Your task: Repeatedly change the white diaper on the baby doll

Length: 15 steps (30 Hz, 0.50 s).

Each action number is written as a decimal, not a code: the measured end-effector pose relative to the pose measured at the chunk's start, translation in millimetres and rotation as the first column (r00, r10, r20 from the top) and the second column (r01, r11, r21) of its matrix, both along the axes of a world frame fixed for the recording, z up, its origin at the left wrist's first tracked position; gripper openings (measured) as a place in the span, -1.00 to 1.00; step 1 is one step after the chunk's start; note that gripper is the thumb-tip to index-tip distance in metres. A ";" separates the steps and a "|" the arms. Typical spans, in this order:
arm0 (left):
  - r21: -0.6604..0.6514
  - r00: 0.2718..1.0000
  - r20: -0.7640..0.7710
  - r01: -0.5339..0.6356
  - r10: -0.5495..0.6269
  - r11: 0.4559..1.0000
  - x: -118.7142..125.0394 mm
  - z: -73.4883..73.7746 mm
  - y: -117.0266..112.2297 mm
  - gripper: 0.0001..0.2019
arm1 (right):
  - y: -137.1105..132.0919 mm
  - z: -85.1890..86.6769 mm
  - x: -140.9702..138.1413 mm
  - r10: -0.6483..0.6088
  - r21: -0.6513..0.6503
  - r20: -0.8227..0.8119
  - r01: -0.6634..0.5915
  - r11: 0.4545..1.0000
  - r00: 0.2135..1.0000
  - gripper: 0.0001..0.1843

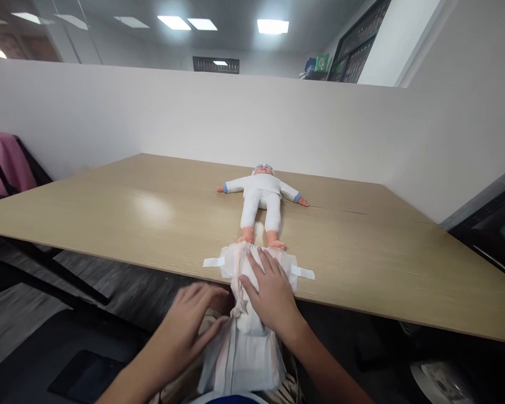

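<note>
An unfolded white diaper (252, 370) hangs over the table's front edge and down onto my lap. Its upper end lies on the tabletop with a side tab stretched out at left and right. My right hand (271, 292) rests flat on the diaper's upper part, fingers spread. Just left of the diaper, my left hand (196, 314) hovers with thumb and fingers apart, holding nothing. Beyond the diaper a baby doll (261, 196) in white clothes with blue cuffs lies on its back, arms out, its feet by the diaper's top edge.
The wooden table (172, 213) reaches back to a white half wall (235, 112) with glass above. At lower left stands a dark chair seat (37, 342) with a phone-like dark slab (86, 375) on it. Pink cloth (8, 157) hangs at far left.
</note>
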<state>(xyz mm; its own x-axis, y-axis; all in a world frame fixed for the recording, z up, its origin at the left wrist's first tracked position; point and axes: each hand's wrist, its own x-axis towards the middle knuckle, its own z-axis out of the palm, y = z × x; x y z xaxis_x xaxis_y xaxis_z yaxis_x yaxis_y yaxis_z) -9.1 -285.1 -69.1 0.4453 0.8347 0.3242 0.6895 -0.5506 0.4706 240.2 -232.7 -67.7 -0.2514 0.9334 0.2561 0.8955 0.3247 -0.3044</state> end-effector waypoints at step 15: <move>0.318 0.642 -0.717 0.647 -0.271 0.693 72.9 62.0 253.2 0.10 | -1.8 -5.2 2.5 -0.002 0.056 -0.006 0.002 0.998 1.000 -0.31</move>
